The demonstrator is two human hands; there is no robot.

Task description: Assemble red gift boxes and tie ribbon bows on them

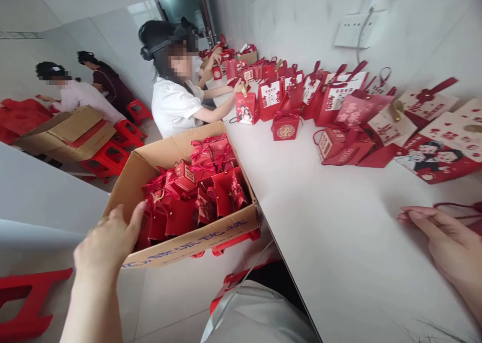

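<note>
My left hand [107,240] is at the near left corner of an open cardboard box [188,240]. Its thumb stands apart from the fingers and nothing shows in its grasp; whether it touches the rim I cannot tell. Inside the box lie several red gift boxes [183,177] with ribbons. Over the white table [320,232], the thumb and fingertips of my right hand [444,237] come together, and what they pinch, if anything, is hidden. Just behind it a dark red cord [452,205] leads to a red item cut off by the right edge.
Red and white gift bags [341,99] line the table's wall side, with a small red box [285,126] in front. A co-worker in a white top [175,102] handles a red bag [246,108]. Other people sit farther left by red stools [107,159] and another carton [68,132].
</note>
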